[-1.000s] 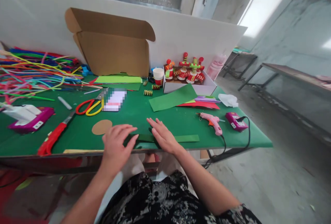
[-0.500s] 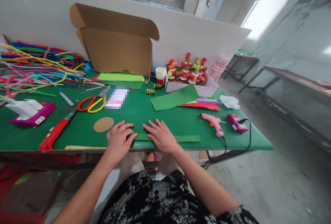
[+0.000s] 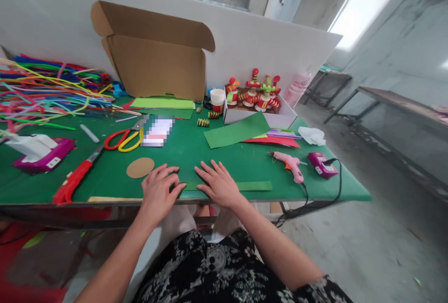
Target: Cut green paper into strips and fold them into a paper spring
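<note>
A long strip of green paper (image 3: 254, 185) lies along the near edge of the green table (image 3: 182, 149). My left hand (image 3: 158, 190) rests flat on the strip's left end, fingers spread. My right hand (image 3: 219, 183) lies flat on the strip just to the right, fingers stretched out. Neither hand grips anything. A brown cardboard disc (image 3: 140, 167) sits just left of my left hand.
Red-and-yellow scissors (image 3: 122, 139), a red utility knife (image 3: 73, 182) and a pile of pipe cleaners (image 3: 45, 93) lie at left. An open cardboard box (image 3: 154, 58) stands behind. A white box of figures (image 3: 259, 105), green sheet (image 3: 238, 131), pink glue gun (image 3: 289, 164) sit at right.
Both hands slid slightly away from me along the strip and settled flat; the left hand drew closer to the right. The camera view shifted a little.
</note>
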A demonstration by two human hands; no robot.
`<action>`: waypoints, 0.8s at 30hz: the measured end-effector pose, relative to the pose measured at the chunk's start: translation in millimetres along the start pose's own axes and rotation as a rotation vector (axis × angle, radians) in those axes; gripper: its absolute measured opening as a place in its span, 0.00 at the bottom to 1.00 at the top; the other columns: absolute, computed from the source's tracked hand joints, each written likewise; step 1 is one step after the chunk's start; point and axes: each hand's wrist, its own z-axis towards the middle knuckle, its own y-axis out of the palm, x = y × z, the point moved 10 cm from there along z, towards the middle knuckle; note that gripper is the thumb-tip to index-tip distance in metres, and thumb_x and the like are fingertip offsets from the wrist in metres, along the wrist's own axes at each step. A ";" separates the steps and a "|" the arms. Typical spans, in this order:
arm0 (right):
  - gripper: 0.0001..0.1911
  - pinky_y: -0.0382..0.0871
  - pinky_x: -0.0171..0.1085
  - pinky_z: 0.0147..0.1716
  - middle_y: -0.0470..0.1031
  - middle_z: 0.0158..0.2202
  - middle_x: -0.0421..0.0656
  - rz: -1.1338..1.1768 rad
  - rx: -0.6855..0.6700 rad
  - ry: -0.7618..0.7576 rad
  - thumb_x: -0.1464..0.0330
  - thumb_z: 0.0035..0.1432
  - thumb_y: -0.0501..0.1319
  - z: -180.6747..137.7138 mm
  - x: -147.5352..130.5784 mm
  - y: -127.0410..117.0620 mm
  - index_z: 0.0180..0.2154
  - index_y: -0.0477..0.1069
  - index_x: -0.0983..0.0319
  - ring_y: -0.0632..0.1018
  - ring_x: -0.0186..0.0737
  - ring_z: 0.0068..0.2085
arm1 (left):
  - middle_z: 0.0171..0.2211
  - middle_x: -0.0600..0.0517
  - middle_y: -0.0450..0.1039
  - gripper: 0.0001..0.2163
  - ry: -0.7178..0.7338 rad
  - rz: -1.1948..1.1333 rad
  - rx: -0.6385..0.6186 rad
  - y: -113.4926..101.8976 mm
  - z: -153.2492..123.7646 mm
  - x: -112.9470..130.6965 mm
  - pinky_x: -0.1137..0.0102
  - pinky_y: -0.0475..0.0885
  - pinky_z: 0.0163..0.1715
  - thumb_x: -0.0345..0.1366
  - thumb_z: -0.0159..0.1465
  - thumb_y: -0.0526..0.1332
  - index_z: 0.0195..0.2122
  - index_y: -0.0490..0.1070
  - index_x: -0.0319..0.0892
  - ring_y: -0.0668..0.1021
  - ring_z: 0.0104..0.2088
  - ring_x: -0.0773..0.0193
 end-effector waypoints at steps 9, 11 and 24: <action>0.25 0.49 0.53 0.67 0.56 0.69 0.41 -0.031 -0.012 0.003 0.58 0.71 0.48 -0.9 -2.8 -2.7 0.66 0.58 0.53 0.55 0.52 0.69 | 0.50 0.49 0.78 0.14 0.010 0.015 -0.020 1.6 0.5 1.6 0.52 0.65 0.50 0.39 0.66 0.55 0.23 0.66 0.44 0.71 0.55 0.49; 0.24 0.50 0.53 0.66 0.56 0.69 0.41 -0.044 -0.017 0.009 0.58 0.71 0.48 -1.0 -2.7 -1.9 0.65 0.59 0.52 0.55 0.51 0.69 | 0.50 0.49 0.77 0.14 0.013 0.023 -0.021 1.4 0.3 4.0 0.53 0.66 0.49 0.39 0.66 0.54 0.23 0.66 0.44 0.71 0.53 0.50; 0.25 0.50 0.54 0.66 0.53 0.70 0.38 -0.110 0.022 0.010 0.61 0.72 0.45 -2.5 -4.5 1.5 0.67 0.54 0.50 0.55 0.51 0.69 | 0.55 0.36 0.72 0.15 0.144 0.209 0.285 -27.6 -29.5 43.0 0.48 0.60 0.60 0.34 0.69 0.49 0.50 0.69 0.35 0.71 0.58 0.48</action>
